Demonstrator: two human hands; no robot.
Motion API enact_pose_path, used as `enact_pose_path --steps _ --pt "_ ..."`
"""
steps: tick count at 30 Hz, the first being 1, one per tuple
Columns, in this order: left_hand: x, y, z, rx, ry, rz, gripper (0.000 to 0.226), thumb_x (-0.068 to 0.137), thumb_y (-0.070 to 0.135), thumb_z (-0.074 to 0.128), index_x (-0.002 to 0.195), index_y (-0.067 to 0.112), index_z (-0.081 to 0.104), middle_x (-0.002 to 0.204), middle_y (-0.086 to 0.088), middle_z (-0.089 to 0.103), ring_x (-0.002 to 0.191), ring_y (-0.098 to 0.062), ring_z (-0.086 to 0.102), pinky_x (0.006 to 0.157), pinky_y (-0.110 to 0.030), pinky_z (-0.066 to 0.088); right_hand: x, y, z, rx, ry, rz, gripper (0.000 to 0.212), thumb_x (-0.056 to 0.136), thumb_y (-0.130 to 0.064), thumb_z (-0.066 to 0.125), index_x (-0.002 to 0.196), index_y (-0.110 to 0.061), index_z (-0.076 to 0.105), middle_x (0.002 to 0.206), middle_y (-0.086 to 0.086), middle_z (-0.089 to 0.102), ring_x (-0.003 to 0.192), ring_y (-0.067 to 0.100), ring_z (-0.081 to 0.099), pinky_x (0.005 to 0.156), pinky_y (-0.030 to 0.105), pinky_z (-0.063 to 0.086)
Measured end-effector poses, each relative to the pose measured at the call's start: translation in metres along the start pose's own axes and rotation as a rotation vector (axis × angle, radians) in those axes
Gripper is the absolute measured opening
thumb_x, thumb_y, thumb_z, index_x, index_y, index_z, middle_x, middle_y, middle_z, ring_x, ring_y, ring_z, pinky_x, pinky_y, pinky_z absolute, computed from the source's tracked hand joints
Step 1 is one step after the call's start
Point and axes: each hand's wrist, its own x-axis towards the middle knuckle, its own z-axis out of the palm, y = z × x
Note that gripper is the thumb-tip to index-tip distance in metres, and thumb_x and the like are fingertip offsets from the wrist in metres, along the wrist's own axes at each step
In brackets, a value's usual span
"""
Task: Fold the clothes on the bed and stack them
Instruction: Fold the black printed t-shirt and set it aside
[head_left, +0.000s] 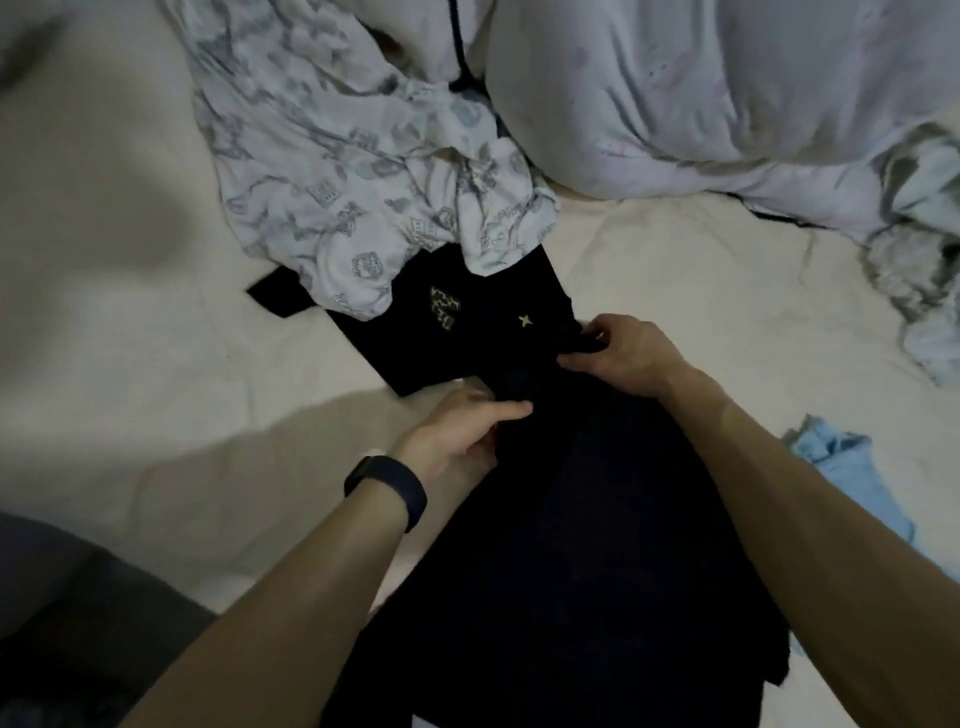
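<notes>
On a pale bed (130, 338), we see two bare hands working the far edge of a dark garment (597, 519), which runs from the near edge of the view up the middle of the mattress. The left hand (457, 431), with a black wristband (387, 488), lays one finger along the cloth's far-left corner while its other fingers curl around the edge. The right hand (623, 351) pinches a bunch of the same cloth at the far-right corner, fingers curled tight. Just beyond lies a flat black shirt with gold print (467, 332), partly covered by a crumpled grey-patterned white cloth (353, 182). We note a light blue garment (852, 478) to the right and pale bedding (701, 104) heaped at far right.
</notes>
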Motion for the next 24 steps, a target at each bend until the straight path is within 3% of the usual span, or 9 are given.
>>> enact_pose_path --steps 3,5,7,9,13,17,19,21,24 --pt "-0.009 -0.002 -0.012 -0.073 -0.023 0.094 0.019 0.083 0.036 0.081 0.098 0.035 0.07 0.093 0.017 0.076 0.088 -0.003 0.072 0.069 -0.019 0.053 -0.01 0.0 -0.01 0.436 0.033 -0.091 0.021 0.081 -0.02 0.083 0.097 -0.022 0.07 0.097 -0.008 0.072 0.087 0.008 0.066 0.073 0.013 0.048" --pt "-0.013 0.002 -0.016 -0.127 0.069 0.206 0.019 0.079 0.034 0.083 0.087 0.038 0.067 0.088 0.019 0.074 0.091 -0.005 0.07 0.075 -0.023 0.053 -0.015 -0.004 -0.012 0.729 0.062 -0.172 0.03 0.077 0.005 0.078 0.094 -0.019 0.068 0.088 -0.009 0.073 0.077 0.006 0.067 0.068 0.013 0.05" --pt "-0.01 0.002 -0.021 -0.166 0.171 0.311 0.024 0.08 0.021 0.079 0.073 0.035 0.061 0.073 0.016 0.067 0.075 -0.003 0.066 0.064 -0.023 0.051 -0.011 -0.015 -0.011 0.85 0.077 -0.179 0.044 0.076 0.018 0.067 0.099 -0.02 0.066 0.092 -0.005 0.074 0.075 0.008 0.069 0.067 0.018 0.054" --pt "-0.005 -0.004 -0.025 -0.169 0.317 0.31 0.032 0.084 0.011 0.073 0.073 0.033 0.053 0.077 0.007 0.061 0.075 -0.012 0.06 0.064 -0.029 0.048 0.0 -0.028 -0.006 0.74 0.136 -0.126 0.047 0.08 0.014 0.061 0.111 -0.02 0.065 0.103 -0.001 0.073 0.078 0.012 0.069 0.067 0.023 0.054" --pt "0.001 -0.03 -0.032 -0.139 0.55 0.192 0.025 0.093 0.011 0.066 0.107 0.025 0.051 0.111 -0.002 0.061 0.1 -0.022 0.064 0.087 -0.039 0.056 0.024 -0.036 0.01 0.199 0.112 0.028 0.033 0.092 -0.03 0.057 0.124 -0.027 0.064 0.109 -0.004 0.065 0.105 0.021 0.062 0.091 0.029 0.046" --pt "0.001 -0.038 -0.03 -0.122 0.535 0.204 0.023 0.093 0.025 0.068 0.105 0.038 0.053 0.109 0.007 0.061 0.097 -0.01 0.063 0.082 -0.028 0.052 0.023 -0.041 0.024 -0.008 0.033 -0.042 0.072 0.074 -0.086 0.048 0.124 -0.035 0.059 0.108 -0.009 0.061 0.106 0.015 0.055 0.104 0.041 0.034" --pt "0.0 -0.036 -0.031 -0.072 0.479 0.197 0.018 0.09 0.036 0.071 0.104 0.037 0.059 0.108 0.006 0.066 0.098 -0.015 0.066 0.084 -0.033 0.056 0.025 -0.043 0.029 -0.135 0.107 -0.093 0.064 0.082 -0.077 0.056 0.123 -0.028 0.06 0.107 -0.002 0.066 0.106 0.021 0.059 0.099 0.042 0.035" --pt "-0.001 -0.033 -0.034 0.057 0.495 0.219 0.029 0.092 0.041 0.071 0.114 0.023 0.067 0.111 0.007 0.07 0.103 -0.017 0.066 0.089 -0.031 0.053 0.028 -0.046 0.028 0.061 0.208 -0.135 0.037 0.09 -0.055 0.065 0.111 -0.025 0.066 0.1 -0.002 0.071 0.103 0.023 0.064 0.097 0.039 0.046" --pt "-0.005 -0.034 -0.04 0.207 0.649 0.265 0.019 0.096 0.035 0.066 0.104 0.017 0.07 0.1 0.014 0.063 0.097 -0.01 0.06 0.08 -0.01 0.04 0.034 -0.052 0.027 0.309 0.257 -0.152 0.014 0.089 -0.043 0.074 0.093 -0.03 0.068 0.083 -0.016 0.066 0.089 0.012 0.065 0.083 0.025 0.052"
